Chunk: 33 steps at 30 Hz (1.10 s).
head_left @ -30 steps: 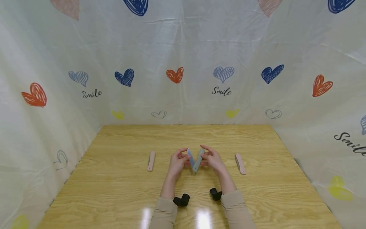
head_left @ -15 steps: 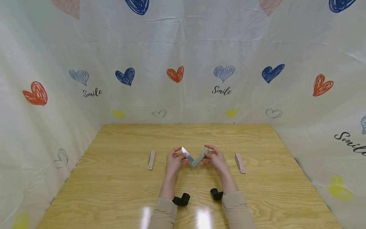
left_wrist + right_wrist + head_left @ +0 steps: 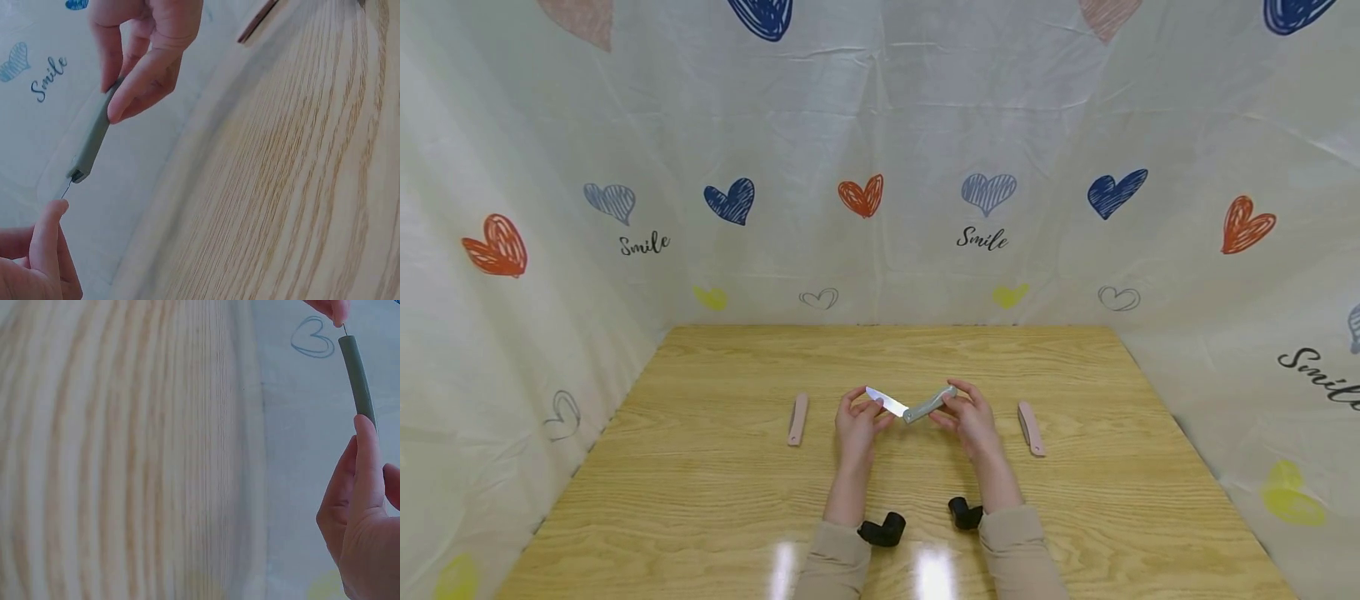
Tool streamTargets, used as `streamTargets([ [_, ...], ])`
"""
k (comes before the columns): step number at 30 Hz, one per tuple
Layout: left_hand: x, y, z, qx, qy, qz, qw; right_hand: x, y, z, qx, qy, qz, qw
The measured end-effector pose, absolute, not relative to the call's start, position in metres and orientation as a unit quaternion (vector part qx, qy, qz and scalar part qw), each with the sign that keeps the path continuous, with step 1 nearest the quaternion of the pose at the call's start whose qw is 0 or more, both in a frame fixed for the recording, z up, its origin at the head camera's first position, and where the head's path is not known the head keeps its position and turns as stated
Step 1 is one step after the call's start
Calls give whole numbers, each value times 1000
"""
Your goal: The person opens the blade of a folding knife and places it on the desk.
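Between both hands, over the middle of the table, is a folding knife (image 3: 928, 405) with a grey-green handle (image 3: 358, 375) and a shiny blade (image 3: 887, 402). My left hand (image 3: 855, 423) pinches the blade near its tip, thumb and fingers on its two faces. The far end of the handle is pinched by my right hand (image 3: 972, 421). Blade and handle spread in a wide, shallow V, with the pivot lowest at the centre. In the left wrist view the blade shows only as a thin edge coming out of the handle's slot.
A folded pink knife (image 3: 797, 419) lies on the wooden table (image 3: 715, 500) left of the hands. Another folded pink knife (image 3: 1031, 429) lies to the right. Behind the table hangs a white curtain (image 3: 917, 275) printed with hearts. Black wrist cameras sit on both wrists.
The knife has unfolded from a narrow V to a much wider one. My hands have moved slightly apart, the blade swinging left and the handle right.
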<state>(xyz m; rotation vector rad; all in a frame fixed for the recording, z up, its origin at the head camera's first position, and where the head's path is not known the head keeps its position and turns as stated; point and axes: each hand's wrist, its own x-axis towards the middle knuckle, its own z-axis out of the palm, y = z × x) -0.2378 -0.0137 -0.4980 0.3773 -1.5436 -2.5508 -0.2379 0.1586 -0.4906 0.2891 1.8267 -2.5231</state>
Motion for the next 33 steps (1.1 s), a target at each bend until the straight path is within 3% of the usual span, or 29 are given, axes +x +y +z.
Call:
streamTargets([
  [23,-235,6,-500,161,-417,-886,120,-234,144,-495,144,454,-876,-74],
  [33,-233,11,-500,170,-408,-887,135,-232,139,-493,165,422,-888,-84],
])
